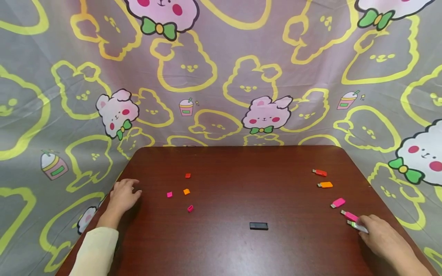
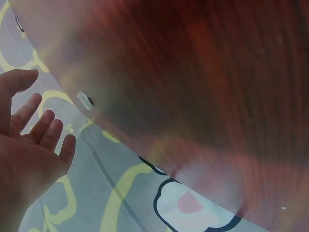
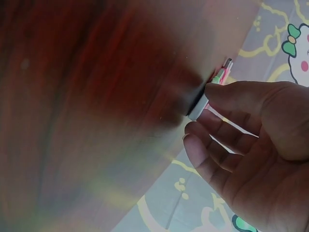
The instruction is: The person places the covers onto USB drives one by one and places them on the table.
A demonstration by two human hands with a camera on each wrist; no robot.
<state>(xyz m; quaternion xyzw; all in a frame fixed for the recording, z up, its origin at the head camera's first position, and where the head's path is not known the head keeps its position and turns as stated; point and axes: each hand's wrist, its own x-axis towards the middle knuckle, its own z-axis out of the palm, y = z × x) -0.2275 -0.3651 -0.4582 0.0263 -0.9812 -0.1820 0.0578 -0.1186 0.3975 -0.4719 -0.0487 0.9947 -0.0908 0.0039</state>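
Observation:
My right hand [image 1: 383, 235] pinches a white and green USB flash drive [image 1: 358, 226] between thumb and fingers at the table's right side, its metal plug pointing to the upper left. Right beside it lies a pink flash drive [image 1: 349, 215], and a second pink flash drive [image 1: 338, 202] sits a little farther back. Behind them are an orange flash drive [image 1: 326, 185] and a red flash drive [image 1: 320, 173], plugs bare. Near the left table edge my left hand [image 1: 123, 194] is held with fingers loosely bent and nothing in it. A small whitish piece [image 2: 85, 100] shows near it in the left wrist view.
On the left half lie a red cap [image 1: 188, 176], an orange cap [image 1: 186, 191], a pink cap [image 1: 169, 194] and an open-ended pink cap [image 1: 190, 208]. A black rectangular piece [image 1: 258, 226] lies near the front middle of the brown table [image 1: 241, 172]. A patterned curtain [image 1: 221, 76] surrounds it.

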